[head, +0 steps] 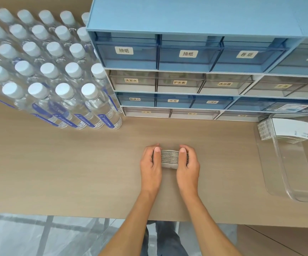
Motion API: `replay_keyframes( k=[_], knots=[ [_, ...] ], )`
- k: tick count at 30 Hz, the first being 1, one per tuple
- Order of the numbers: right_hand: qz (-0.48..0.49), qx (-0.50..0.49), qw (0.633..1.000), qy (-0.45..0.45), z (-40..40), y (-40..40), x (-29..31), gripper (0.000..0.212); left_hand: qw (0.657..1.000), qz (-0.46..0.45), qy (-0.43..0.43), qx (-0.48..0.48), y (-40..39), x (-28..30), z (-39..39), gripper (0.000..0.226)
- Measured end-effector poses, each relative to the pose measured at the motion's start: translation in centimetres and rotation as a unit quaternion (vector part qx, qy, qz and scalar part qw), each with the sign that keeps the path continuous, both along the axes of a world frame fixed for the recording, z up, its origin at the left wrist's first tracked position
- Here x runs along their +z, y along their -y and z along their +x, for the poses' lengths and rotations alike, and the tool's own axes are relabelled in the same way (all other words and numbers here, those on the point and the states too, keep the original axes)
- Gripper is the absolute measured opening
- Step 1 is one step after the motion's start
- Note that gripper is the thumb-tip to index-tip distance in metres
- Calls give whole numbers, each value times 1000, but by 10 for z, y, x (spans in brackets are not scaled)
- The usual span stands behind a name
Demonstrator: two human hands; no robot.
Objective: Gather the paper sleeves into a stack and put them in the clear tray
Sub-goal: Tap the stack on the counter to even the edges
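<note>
A stack of paper sleeves stands on edge on the tan table, its striped grey and white edges facing up. My left hand presses against its left side and my right hand against its right side, thumbs resting on top. Both hands hold the stack between them. At the right of the table lies the clear tray, long and transparent. Another bundle of white sleeves lies at the tray's far end.
A blue and white drawer cabinet with labelled drawers stands at the back. Several water bottles with white caps fill the back left. The table's front edge runs below my wrists, with the floor beyond.
</note>
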State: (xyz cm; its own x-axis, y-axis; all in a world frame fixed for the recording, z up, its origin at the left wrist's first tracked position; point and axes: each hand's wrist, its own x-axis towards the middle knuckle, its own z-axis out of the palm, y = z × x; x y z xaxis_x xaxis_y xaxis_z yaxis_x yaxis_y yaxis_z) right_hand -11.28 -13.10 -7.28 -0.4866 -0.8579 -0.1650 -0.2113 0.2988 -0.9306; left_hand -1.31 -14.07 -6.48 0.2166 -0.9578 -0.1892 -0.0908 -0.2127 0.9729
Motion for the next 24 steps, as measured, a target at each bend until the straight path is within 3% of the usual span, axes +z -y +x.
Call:
replay_keyframes(
  k=[16, 24],
  knots=[
    [-32, 13, 999, 8, 1, 2, -7, 26, 1000, 22, 11, -4, -7, -8, 6, 22],
    [-47, 16, 998, -27, -1, 6, -12, 26, 999, -27, 28, -23, 0, -7, 7, 26]
  ],
)
